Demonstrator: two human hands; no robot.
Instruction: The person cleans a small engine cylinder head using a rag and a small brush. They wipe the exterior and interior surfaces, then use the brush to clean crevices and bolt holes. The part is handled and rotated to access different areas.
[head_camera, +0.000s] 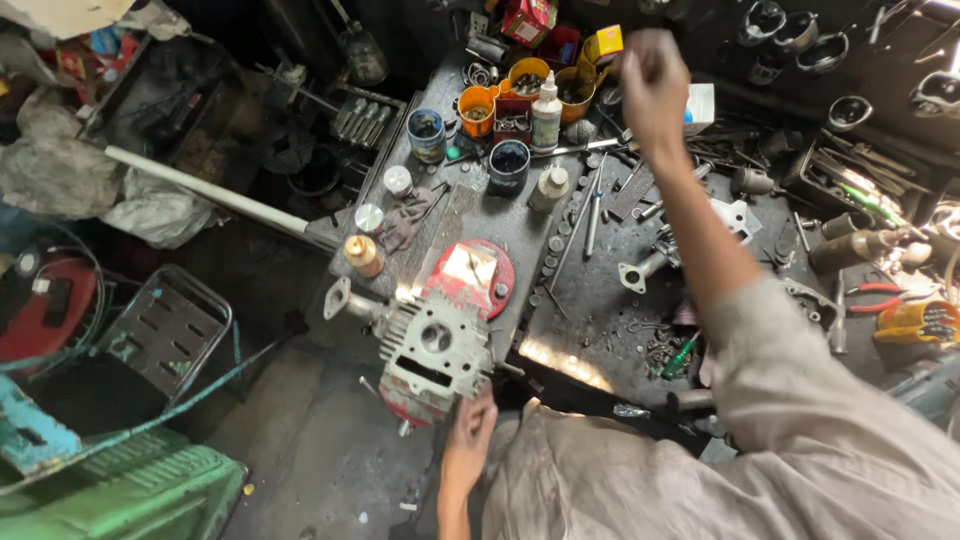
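A grey finned engine cylinder head (435, 345) rests on a red round stand at the near edge of a dark, greasy workbench (580, 300). My left hand (470, 425) grips its near right corner from below. My right hand (652, 82) is stretched out to the far side of the bench, blurred, over an orange cup (575, 88) and a yellow box (604, 43). Whether its fingers hold anything cannot be made out.
Small tins, orange cups (477, 108), a white squeeze bottle (545, 115) and a dark jar (508, 165) crowd the far bench. Bolts, sockets, screwdrivers and red-handled pliers (880, 295) lie to the right. A white pipe (210, 192) and a metal chair (165, 330) stand left.
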